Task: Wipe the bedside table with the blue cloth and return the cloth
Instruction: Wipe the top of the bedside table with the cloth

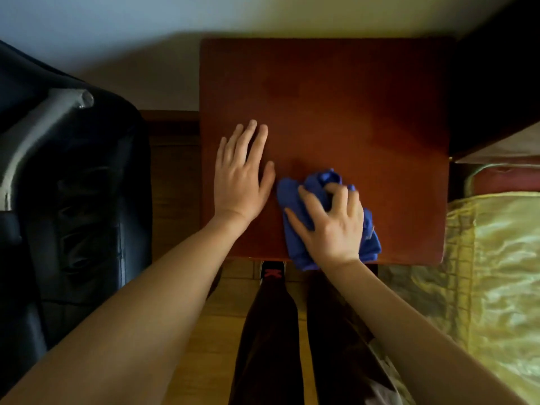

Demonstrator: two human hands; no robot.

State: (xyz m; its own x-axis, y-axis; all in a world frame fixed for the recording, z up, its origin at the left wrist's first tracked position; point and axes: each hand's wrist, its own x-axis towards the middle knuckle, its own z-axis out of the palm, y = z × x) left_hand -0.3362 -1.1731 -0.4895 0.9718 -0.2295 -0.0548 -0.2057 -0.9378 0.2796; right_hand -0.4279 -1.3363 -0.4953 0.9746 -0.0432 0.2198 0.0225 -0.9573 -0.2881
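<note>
The right hand (330, 220) presses down on a crumpled blue cloth (295, 200), fingers curled and bunching the fabric, thumb spread out to the left across it. The cloth lies just right of the frame's centre, on the near part of a square reddish-brown wooden bedside table (350, 112), and its lower corner hangs a little over the table's front edge. The left hand (241, 176) lies flat and empty on the tabletop just left of the cloth, palm down, fingers straight and slightly fanned, the thumb's tip close to the cloth's left edge; whether they touch cannot be told.

The rest of the tabletop is bare polished wood, brighter toward its right side. Behind it, along the top of the frame, runs a pale wall (204, 19). At the left edge stands a dark blue-black bag or case with a grey handle (43, 121). In the lower right lies a glossy yellow-gold quilted bedspread (491, 273), with a dark red patch above it. Below the table, at the bottom centre, are the person's dark trouser legs (268, 331), a shoe toe with a red mark (272, 271), and a light wooden floor (216, 317).
</note>
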